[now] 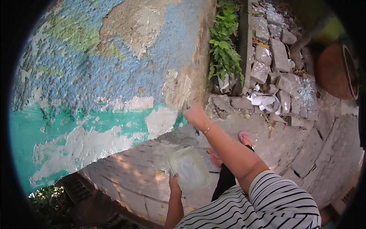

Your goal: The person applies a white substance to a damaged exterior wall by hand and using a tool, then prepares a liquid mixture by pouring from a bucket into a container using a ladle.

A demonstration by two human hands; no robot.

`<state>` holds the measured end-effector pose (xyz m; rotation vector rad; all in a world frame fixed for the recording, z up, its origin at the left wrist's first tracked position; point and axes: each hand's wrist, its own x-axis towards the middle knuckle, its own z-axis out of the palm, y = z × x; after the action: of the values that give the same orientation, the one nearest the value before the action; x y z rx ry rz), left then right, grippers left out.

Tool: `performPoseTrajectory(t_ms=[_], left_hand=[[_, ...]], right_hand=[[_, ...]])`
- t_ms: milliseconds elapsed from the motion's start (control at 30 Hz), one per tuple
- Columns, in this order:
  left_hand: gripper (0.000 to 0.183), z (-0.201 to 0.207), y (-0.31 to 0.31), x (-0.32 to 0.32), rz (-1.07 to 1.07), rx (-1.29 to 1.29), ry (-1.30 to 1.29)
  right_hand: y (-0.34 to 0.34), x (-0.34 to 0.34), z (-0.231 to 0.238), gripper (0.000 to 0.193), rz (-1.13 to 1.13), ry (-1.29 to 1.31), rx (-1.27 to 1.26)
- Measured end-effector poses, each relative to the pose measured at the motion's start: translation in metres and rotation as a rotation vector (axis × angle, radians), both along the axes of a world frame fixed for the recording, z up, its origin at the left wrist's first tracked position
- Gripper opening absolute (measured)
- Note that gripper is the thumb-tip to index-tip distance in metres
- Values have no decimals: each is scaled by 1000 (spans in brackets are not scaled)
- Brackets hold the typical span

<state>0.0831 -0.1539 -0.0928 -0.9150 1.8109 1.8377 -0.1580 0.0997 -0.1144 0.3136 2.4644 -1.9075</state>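
Note:
My left hand (175, 184) grips the edge of a shallow, pale rectangular tray (188, 170), fingers under it and thumb at its rim. A thin whitish film coats the tray's bottom. My right hand (196, 115) is closed against the lower corner of a painted wall (126, 84), arm stretched forward. Whatever it holds is mostly hidden by the fingers; a small dark end shows below the fist. Beside that hand, a whitish patch of filler (162, 121) covers part of the green band. Another pale patch (177, 89) lies just above on the blue, flaking paint.
Leafy green plants (225, 42) grow in a narrow strip right of the wall. Stacked bricks and rubble (280, 57) stand beyond, with crumpled white scraps (265, 102) at their base. A terracotta pot (335, 70) sits at far right. My feet in pink sandals (244, 136) stand on cracked paving (289, 149).

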Motion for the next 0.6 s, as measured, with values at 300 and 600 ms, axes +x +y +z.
performPoseTrajectory(t_ms=[300,600], left_hand=[[55,-1,13,-16,-50,115,42],[57,-14,-7,6,-18,167,-51]], right_hand=[[44,-4,-32,19,-14,-142,-190],[16,41,157,24,-97,434,37]])
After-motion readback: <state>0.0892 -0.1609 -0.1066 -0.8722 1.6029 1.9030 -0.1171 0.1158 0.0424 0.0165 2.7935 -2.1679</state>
